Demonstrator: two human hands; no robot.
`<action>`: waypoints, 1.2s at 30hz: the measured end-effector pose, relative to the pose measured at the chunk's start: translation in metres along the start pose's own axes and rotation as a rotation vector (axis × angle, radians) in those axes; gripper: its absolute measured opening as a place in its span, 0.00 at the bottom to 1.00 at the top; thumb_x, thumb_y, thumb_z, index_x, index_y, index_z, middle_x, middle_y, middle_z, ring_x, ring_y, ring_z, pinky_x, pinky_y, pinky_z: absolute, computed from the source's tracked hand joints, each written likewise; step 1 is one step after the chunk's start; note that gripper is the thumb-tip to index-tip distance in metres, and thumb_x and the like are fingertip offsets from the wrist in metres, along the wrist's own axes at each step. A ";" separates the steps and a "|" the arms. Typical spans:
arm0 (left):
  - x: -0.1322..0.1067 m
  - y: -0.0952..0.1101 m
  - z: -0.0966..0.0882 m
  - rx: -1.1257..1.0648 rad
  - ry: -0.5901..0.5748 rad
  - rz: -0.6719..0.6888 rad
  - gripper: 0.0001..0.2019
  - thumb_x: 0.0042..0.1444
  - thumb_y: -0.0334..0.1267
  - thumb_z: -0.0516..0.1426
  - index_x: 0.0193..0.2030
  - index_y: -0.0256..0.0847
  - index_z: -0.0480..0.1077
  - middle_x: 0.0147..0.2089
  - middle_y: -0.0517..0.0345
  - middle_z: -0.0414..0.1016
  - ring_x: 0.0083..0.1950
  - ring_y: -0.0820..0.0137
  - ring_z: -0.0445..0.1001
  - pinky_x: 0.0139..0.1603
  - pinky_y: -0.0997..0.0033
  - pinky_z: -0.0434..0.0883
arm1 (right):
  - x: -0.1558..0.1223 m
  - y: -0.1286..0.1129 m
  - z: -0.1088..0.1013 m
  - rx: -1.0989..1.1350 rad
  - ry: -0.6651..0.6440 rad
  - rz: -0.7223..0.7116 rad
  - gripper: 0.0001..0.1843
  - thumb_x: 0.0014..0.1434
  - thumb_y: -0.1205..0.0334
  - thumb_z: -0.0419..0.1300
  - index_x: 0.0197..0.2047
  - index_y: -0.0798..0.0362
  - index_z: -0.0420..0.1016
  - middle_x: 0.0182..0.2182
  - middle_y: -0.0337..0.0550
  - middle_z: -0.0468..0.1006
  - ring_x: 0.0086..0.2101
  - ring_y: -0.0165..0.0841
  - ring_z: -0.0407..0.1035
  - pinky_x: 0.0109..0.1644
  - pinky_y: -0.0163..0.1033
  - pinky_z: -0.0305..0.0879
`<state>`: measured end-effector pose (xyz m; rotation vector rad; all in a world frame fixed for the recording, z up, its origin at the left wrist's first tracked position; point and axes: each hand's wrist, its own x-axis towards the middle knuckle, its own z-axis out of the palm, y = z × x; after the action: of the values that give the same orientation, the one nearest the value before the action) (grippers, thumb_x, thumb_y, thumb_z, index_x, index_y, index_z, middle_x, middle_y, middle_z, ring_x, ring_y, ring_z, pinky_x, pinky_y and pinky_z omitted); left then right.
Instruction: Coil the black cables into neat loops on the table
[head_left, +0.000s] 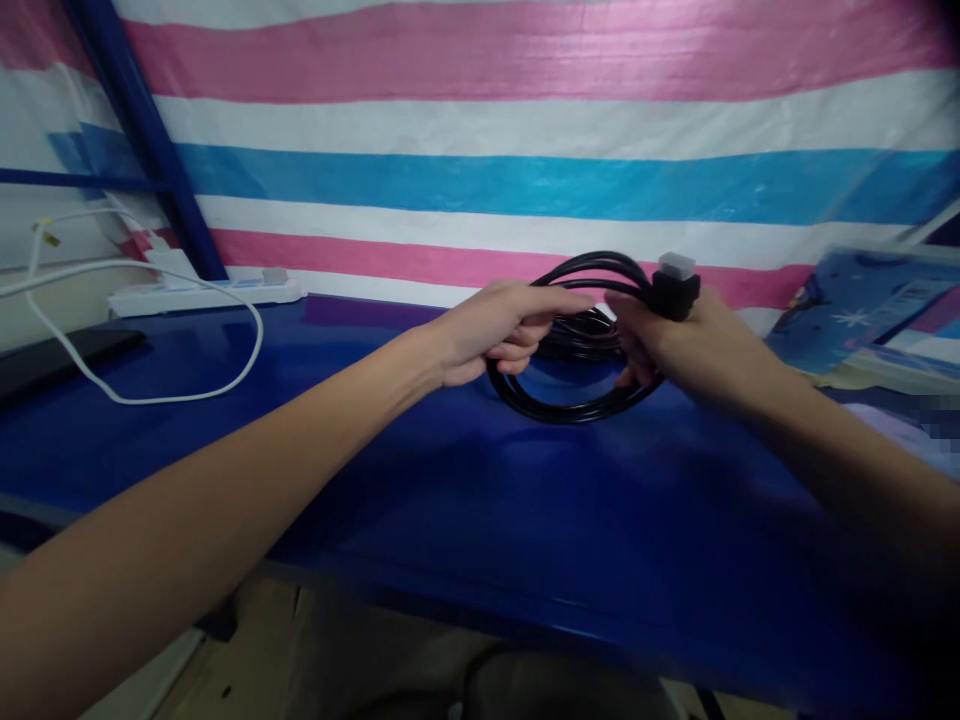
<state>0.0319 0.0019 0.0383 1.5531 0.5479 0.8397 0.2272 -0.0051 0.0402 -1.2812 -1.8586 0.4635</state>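
Observation:
A black cable is wound into a loop and held up over the blue table. On the left side of the loop, my left hand is closed round the strands, its index finger stretched toward the other hand. My right hand grips the loop's right side, fingers wrapped round it. A black connector with a pale, see-through cap sticks up above the right hand. More coils of black cable show behind the loop, between the hands; whether they rest on the table I cannot tell.
At the back left lies a white power strip with a charger plugged in and a looping white cord. A flat black object lies at the far left. On the right stands a blue box. Behind hangs a striped sheet.

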 end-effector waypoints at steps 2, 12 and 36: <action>-0.005 0.009 0.008 -0.010 -0.114 0.018 0.20 0.60 0.42 0.57 0.23 0.43 0.52 0.15 0.74 0.43 0.13 0.88 0.40 0.17 0.79 0.39 | 0.001 -0.002 -0.002 -0.243 0.241 -0.096 0.17 0.61 0.61 0.56 0.21 0.54 0.64 0.15 0.38 0.65 0.20 0.28 0.61 0.25 0.35 0.53; -0.011 0.022 0.018 -0.009 -0.128 0.097 0.19 0.60 0.39 0.54 0.22 0.41 0.50 0.15 0.74 0.39 0.14 0.93 0.40 0.24 0.78 0.37 | 0.006 -0.004 -0.009 -0.389 0.600 -0.211 0.13 0.54 0.63 0.62 0.43 0.54 0.69 0.39 0.45 0.73 0.37 0.36 0.67 0.38 0.42 0.57; 0.004 0.002 0.004 0.125 0.351 0.283 0.16 0.55 0.45 0.60 0.25 0.39 0.62 0.22 0.64 0.61 0.24 0.80 0.62 0.29 0.77 0.61 | -0.011 -0.026 0.000 0.713 0.052 0.225 0.24 0.63 0.57 0.57 0.20 0.51 0.51 0.13 0.29 0.46 0.14 0.22 0.39 0.16 0.32 0.42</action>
<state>0.0373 0.0022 0.0408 1.6295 0.6501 1.3321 0.2135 -0.0257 0.0532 -0.9850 -1.3137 1.0855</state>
